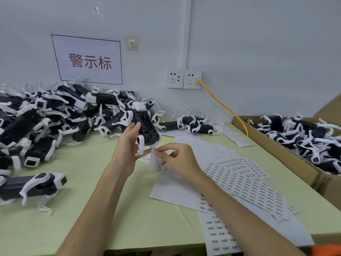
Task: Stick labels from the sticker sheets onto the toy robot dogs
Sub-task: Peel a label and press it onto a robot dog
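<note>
holding one toy dog above the bench, fingers meeting at its lower end

a heap of black-and-white plastic toy robot dogs (55, 115) lies along the left of the pale green bench (92, 218), against the wall under a white paper sign with red characters (88, 60). one more dog (35, 183) lies alone near the front left edge. near the middle, the left hand (127, 150) holds a black-bodied toy robot dog with white legs (144, 124) up off the bench. its fingers (135, 126) are curled around the body, and the dog's white block end is uppermost. just right of it, the right hand (177, 157) has thumb and forefinger pinched on a small white scrap (156, 150) at the dog's lower end. the scrap is too blurred to tell whether it is a label. right of that hand, white sticker sheets printed with rows of small black labels (239, 180) lie fanned and overlapping on the bench. a yellow cable (223, 106) runs from a white wall socket (191, 79) down toward an open brown cardboard box (287, 158) at the right edge. the box holds more of the dogs (304, 139).
</note>
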`<state>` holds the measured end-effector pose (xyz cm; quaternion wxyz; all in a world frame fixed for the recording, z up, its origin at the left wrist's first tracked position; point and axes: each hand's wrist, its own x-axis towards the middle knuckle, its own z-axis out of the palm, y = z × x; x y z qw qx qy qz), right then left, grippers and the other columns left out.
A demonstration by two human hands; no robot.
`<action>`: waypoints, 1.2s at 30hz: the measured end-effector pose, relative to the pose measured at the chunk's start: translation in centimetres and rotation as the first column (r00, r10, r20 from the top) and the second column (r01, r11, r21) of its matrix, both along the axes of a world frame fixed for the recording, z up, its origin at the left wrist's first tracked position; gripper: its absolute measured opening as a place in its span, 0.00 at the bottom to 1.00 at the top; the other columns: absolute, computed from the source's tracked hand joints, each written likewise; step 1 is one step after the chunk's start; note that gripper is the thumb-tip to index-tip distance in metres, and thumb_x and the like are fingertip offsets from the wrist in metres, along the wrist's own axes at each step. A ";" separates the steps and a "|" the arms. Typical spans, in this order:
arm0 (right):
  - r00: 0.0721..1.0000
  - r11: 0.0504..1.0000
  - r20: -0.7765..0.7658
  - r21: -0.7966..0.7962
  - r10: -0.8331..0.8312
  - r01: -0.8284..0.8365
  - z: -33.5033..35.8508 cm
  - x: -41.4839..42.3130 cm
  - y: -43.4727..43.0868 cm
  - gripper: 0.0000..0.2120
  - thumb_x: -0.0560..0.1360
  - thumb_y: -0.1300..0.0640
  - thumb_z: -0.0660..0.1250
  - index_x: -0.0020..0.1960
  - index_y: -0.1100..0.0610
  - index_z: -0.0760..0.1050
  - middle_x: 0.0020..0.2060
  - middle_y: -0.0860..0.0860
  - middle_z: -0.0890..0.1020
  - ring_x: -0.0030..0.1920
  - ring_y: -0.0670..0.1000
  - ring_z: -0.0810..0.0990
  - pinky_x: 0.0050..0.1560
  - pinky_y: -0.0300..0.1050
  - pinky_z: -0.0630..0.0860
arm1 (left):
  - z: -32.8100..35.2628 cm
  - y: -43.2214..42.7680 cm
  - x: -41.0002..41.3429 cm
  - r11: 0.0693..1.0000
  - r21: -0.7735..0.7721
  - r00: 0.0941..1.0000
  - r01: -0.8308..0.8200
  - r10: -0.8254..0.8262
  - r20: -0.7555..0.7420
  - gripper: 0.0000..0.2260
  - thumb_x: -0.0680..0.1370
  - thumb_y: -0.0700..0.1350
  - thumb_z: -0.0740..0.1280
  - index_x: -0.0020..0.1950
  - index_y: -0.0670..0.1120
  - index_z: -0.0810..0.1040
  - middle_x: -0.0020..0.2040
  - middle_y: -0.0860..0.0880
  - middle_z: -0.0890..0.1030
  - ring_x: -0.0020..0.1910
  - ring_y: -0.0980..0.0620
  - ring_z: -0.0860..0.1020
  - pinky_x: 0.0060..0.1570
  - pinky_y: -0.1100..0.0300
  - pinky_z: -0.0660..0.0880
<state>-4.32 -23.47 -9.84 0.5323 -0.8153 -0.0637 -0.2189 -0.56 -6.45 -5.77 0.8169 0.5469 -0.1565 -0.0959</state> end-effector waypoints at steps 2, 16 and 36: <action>1.000 1.000 0.004 -0.010 0.004 -0.004 0.2 -0.2 0.2 0.10 0.75 0.60 0.76 0.46 0.44 0.85 0.43 0.37 0.86 0.33 0.48 0.86 0.39 0.37 0.79 | 0.0 0.0 0.0 1.000 0.009 1.000 -0.009 0.009 0.003 0.19 0.84 0.53 0.62 0.72 0.48 0.75 0.67 0.43 0.82 0.66 0.41 0.80 0.70 0.36 0.72; 0.996 0.997 0.079 0.056 -0.050 0.045 0.4 -0.4 0.2 0.09 0.74 0.62 0.77 0.45 0.47 0.85 0.45 0.45 0.86 0.35 0.53 0.86 0.42 0.46 0.80 | -0.1 -0.6 -0.2 0.990 -0.106 0.995 0.095 -0.093 0.026 0.22 0.84 0.53 0.60 0.76 0.45 0.72 0.69 0.44 0.81 0.65 0.44 0.81 0.50 0.49 0.84; 0.998 0.999 0.038 0.017 -0.041 0.040 0.5 -0.3 -0.5 0.06 0.75 0.62 0.74 0.40 0.54 0.84 0.36 0.47 0.85 0.30 0.49 0.84 0.35 0.35 0.75 | -0.5 -0.8 -0.1 0.983 -0.026 0.982 0.181 -0.179 0.066 0.20 0.83 0.53 0.61 0.72 0.45 0.75 0.66 0.46 0.82 0.61 0.43 0.83 0.48 0.46 0.83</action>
